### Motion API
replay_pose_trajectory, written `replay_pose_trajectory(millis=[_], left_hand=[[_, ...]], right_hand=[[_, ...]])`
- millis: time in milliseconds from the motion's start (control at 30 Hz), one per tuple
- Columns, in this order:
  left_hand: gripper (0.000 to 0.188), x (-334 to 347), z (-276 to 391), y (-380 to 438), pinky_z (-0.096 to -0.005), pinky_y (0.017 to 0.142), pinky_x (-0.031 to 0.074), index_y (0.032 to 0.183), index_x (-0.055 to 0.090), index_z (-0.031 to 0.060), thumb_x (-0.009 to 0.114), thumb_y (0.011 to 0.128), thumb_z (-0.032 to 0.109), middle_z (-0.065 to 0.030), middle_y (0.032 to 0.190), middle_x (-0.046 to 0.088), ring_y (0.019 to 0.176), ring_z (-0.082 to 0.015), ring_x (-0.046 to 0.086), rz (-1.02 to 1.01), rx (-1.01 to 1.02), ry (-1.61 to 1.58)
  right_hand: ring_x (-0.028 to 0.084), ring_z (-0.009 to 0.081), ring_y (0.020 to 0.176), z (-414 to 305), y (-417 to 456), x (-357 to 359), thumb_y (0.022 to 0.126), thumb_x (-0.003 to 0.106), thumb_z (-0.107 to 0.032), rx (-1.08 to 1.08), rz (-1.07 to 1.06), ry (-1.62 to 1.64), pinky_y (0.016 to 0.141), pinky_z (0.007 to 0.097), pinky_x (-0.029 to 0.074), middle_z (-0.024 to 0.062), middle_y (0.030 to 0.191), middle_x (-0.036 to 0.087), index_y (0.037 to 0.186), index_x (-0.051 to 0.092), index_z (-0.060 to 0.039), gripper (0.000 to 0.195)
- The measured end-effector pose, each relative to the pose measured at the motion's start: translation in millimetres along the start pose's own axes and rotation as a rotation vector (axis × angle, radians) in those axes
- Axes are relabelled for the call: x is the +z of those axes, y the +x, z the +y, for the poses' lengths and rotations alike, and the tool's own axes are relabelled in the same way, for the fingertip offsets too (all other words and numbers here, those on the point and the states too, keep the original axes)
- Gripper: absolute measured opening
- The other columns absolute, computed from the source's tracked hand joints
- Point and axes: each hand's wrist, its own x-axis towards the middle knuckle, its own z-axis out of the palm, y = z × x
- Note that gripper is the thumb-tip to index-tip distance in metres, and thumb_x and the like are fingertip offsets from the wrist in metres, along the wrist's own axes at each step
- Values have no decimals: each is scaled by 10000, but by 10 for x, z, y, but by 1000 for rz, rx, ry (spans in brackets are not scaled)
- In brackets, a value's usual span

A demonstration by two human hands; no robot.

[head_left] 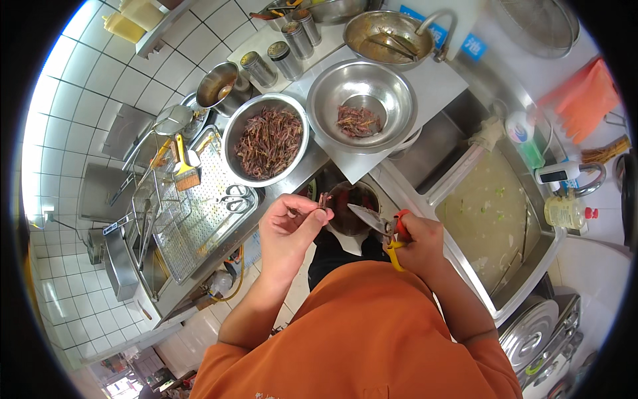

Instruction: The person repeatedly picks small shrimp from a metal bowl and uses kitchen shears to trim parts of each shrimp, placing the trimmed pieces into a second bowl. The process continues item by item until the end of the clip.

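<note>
Between thumb and fingertips, my left hand [294, 222] pinches a small bunch of thin reddish-brown pieces [325, 200], perhaps dried chilies or animal feet. My right hand [418, 242] grips kitchen scissors [371, 218] with red and yellow handles, their blades pointing left toward the bunch. Below the blades is a round dark container [353, 199]; its contents are hard to make out. Ahead of my left hand, a steel bowl [230, 154] is filled with similar reddish-brown pieces. A wider steel bowl [324, 107] to its right holds a small pile of them.
At left lie a perforated tray [207, 199], wire baskets [172, 239] and a yellow-handled brush [184, 164]. Steel shakers [259, 70] and a used steel bowl [389, 42] stand at the back. A sink with cloudy water [481, 214] is on the right.
</note>
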Motion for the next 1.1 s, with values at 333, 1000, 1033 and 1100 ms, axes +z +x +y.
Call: replay_pose_trajectory(millis=[333, 1000, 1033, 1100], left_hand=[[158, 55, -193, 296, -280, 852, 597, 1052, 646, 0, 772, 967, -44, -98, 994, 753, 908, -145, 737, 92, -70, -12], [865, -692, -2005, 438, -521, 1085, 537, 1620, 425, 121, 824, 872, 293, -232, 1599, 481, 1305, -462, 623, -417, 157, 1444], [929, -567, -1692, 374, -529, 1094, 533, 1644, 395, 147, 844, 849, 321, -224, 1640, 440, 1324, -476, 607, -426, 41, 1445], [682, -518, -1301, 539, -465, 1004, 580, 1444, 622, 118, 858, 844, 339, -174, 1406, 663, 1215, -374, 701, -203, 125, 1221]], right_hand=[[522, 194, 535, 163, -358, 40, 768, 855, -124, 439, -67, 95, 553, 325, 468, 83, 638, 583, 846, 632, -49, 248], [549, 200, 574, 178, -306, 97, 849, 867, -199, 561, -118, 24, 600, 336, 506, 93, 673, 619, 853, 639, -47, 273], [578, 201, 575, 173, -280, 101, 840, 869, -197, 526, -131, 27, 600, 338, 511, 95, 681, 636, 861, 649, -48, 266], [625, 204, 584, 175, -266, 153, 823, 871, -189, 491, -156, 38, 604, 341, 520, 98, 697, 666, 877, 666, -49, 254]])
